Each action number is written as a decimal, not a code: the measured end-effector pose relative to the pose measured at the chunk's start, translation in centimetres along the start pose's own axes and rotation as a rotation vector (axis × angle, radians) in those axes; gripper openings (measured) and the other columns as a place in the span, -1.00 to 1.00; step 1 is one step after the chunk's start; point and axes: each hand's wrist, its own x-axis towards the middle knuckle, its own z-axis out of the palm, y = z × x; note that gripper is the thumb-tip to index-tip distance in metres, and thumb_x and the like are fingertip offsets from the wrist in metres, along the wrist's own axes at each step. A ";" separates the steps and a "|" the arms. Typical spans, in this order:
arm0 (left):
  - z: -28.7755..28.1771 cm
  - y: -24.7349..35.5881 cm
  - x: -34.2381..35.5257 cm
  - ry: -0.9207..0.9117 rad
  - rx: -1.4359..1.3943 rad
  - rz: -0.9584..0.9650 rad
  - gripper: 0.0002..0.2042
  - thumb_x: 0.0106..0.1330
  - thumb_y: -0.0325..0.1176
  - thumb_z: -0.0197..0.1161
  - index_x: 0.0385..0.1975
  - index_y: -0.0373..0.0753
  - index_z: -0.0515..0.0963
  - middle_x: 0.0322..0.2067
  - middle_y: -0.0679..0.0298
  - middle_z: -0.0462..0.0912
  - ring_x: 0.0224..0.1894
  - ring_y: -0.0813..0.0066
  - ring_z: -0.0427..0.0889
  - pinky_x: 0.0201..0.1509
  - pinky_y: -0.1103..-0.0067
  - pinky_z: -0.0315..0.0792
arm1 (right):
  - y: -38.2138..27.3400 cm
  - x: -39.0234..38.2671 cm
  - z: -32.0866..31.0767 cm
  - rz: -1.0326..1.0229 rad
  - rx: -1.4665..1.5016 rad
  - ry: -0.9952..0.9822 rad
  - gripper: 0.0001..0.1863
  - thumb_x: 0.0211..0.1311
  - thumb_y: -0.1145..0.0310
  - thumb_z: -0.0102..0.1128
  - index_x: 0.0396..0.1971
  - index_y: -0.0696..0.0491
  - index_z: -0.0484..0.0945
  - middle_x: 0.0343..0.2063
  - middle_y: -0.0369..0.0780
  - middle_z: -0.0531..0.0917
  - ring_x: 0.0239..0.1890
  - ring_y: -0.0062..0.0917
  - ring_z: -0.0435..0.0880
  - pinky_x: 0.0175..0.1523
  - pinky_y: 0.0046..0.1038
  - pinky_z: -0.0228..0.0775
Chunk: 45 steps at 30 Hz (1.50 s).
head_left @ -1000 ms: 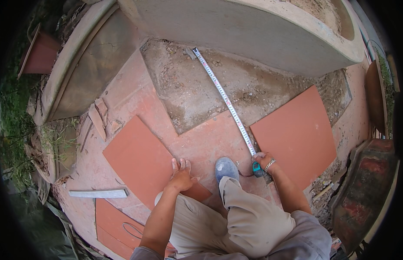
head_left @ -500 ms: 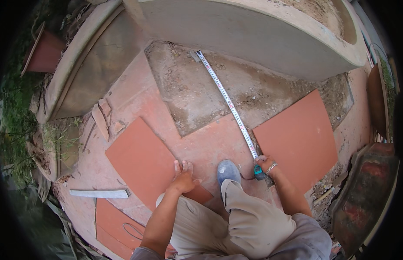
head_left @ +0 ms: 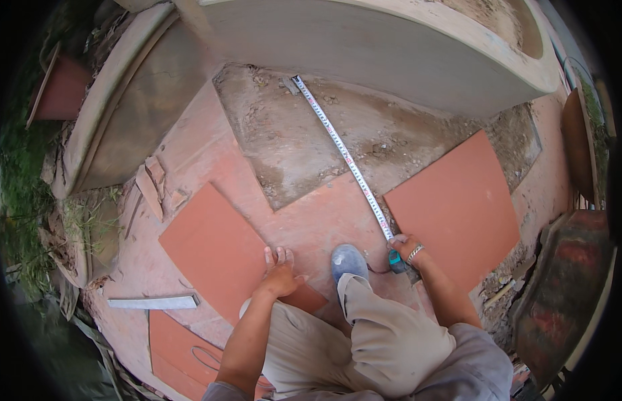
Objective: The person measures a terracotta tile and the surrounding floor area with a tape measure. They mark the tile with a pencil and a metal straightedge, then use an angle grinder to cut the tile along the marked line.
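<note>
My left hand (head_left: 280, 277) rests with spread fingers on the edge of a terracotta-coloured tile (head_left: 211, 240). My right hand (head_left: 404, 250) grips a teal and black tape measure (head_left: 397, 262) beside a second tile (head_left: 451, 214). The white blade (head_left: 344, 154) stretches from the case across bare, rubbly ground (head_left: 277, 140) to a small grey fragment (head_left: 289, 87) near the curved concrete wall (head_left: 364, 47). My grey shoe (head_left: 348, 264) stands between the two tiles.
At left are a curved wall panel (head_left: 127, 110), broken shards (head_left: 154, 190), a pale straight bar (head_left: 152, 302), another tile (head_left: 177, 341) with a thin cord (head_left: 207, 356), a red pot (head_left: 57, 87) and greenery. A worn dark panel (head_left: 558, 287) stands at right.
The whole view has shifted slightly as my head moved. My hands, the tiles and the tape hold the same places relative to each other.
</note>
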 end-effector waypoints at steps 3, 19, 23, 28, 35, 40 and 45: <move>-0.1 0.2 -0.3 0.008 -0.023 -0.060 -0.03 0.34 0.16 0.13 0.44 -0.57 -0.09 0.45 -0.37 -0.09 0.54 -0.26 -0.34 0.57 0.13 -0.58 | 0.1 0.0 0.0 -0.006 -0.007 -0.001 -0.72 0.40 0.23 0.15 -0.30 0.13 0.71 -0.37 -0.24 0.76 -0.33 -0.54 0.69 -0.11 -0.43 0.53; -1.8 2.3 -0.5 0.155 -0.161 -0.127 -0.20 0.36 0.03 0.19 0.41 -0.45 0.15 0.44 -0.23 0.07 0.51 -0.22 -0.13 0.55 0.14 -0.12 | -0.7 -1.4 0.1 -0.017 0.058 -0.010 -0.71 0.39 0.20 0.16 -0.30 0.12 0.71 -0.42 -0.27 0.73 -0.35 -0.57 0.67 -0.14 -0.43 0.53; -4.9 4.9 1.5 0.579 -0.635 0.040 -0.36 0.31 -0.11 0.32 0.29 -0.40 0.38 0.23 -0.13 0.50 0.21 -0.08 0.55 0.31 0.26 0.39 | -2.1 -2.4 0.1 -0.039 0.039 -0.064 -0.69 0.41 0.17 0.15 -0.29 0.11 0.71 -0.45 -0.28 0.72 -0.37 -0.59 0.65 -0.17 -0.43 0.52; -9.9 8.6 5.6 0.501 -1.666 0.050 -0.56 0.39 -0.20 0.32 0.20 -0.22 0.50 0.04 0.19 0.67 0.08 0.40 0.65 0.10 0.48 0.48 | -4.9 -3.4 0.6 -0.132 0.015 -0.137 -0.64 0.42 0.09 0.15 -0.26 0.09 0.73 -0.47 -0.26 0.71 -0.39 -0.58 0.66 -0.21 -0.42 0.52; -12.1 9.7 6.9 0.491 -1.984 0.078 -0.77 0.41 -0.18 0.32 -0.07 -0.10 0.54 -0.27 0.43 0.63 -0.22 0.63 0.57 -0.13 0.57 0.48 | -7.5 -3.9 1.4 -0.165 0.007 -0.190 -0.65 0.43 0.11 0.15 -0.29 0.10 0.71 -0.53 -0.29 0.68 -0.47 -0.63 0.62 -0.28 -0.46 0.50; -11.6 9.1 7.3 0.538 -2.107 0.064 -0.82 0.41 -0.20 0.31 -0.12 -0.08 0.54 -0.32 0.46 0.60 -0.28 0.65 0.54 -0.20 0.59 0.49 | -8.1 -3.4 1.4 -0.153 0.053 -0.233 -0.68 0.43 0.14 0.16 -0.29 0.10 0.71 -0.53 -0.30 0.68 -0.47 -0.65 0.61 -0.30 -0.48 0.49; -11.6 8.5 7.4 0.563 -2.108 0.082 -0.81 0.41 -0.20 0.31 -0.10 -0.06 0.52 -0.32 0.48 0.58 -0.27 0.65 0.54 -0.18 0.58 0.49 | -8.3 -2.5 1.6 -0.182 0.043 -0.289 -0.70 0.43 0.17 0.16 -0.29 0.09 0.72 -0.50 -0.33 0.69 -0.42 -0.70 0.61 -0.26 -0.52 0.48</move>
